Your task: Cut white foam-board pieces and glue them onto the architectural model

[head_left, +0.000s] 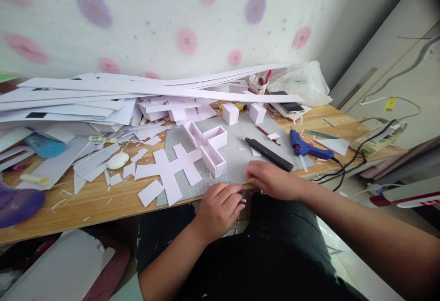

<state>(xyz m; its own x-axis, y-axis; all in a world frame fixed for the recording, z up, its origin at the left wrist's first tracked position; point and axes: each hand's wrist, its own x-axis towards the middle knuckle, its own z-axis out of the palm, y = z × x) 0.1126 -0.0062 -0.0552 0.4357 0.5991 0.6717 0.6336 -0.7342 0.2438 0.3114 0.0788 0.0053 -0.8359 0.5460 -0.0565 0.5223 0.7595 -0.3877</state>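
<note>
My left hand (220, 207) is at the table's front edge with its fingers curled together. A tiny white sliver shows by its fingertips; what the fingers hold is mostly hidden. Close by on the right, my right hand (266, 177) is closed over the edge of the cutting mat, and its grip is hidden too. Just beyond them lies a white foam-board piece with raised walls forming open troughs (215, 154), joined to a flat branching cutout (168, 170). A black utility knife (270, 154) rests beyond my right hand.
Two white boxes (230, 114) stand at the mat's back. A blue glue gun (305, 145) lies right, its cord trailing off the table. White sheets and strips (85, 94) are piled at the back left, with scraps around a white mouse (118, 160). A power strip (380, 136) sits far right.
</note>
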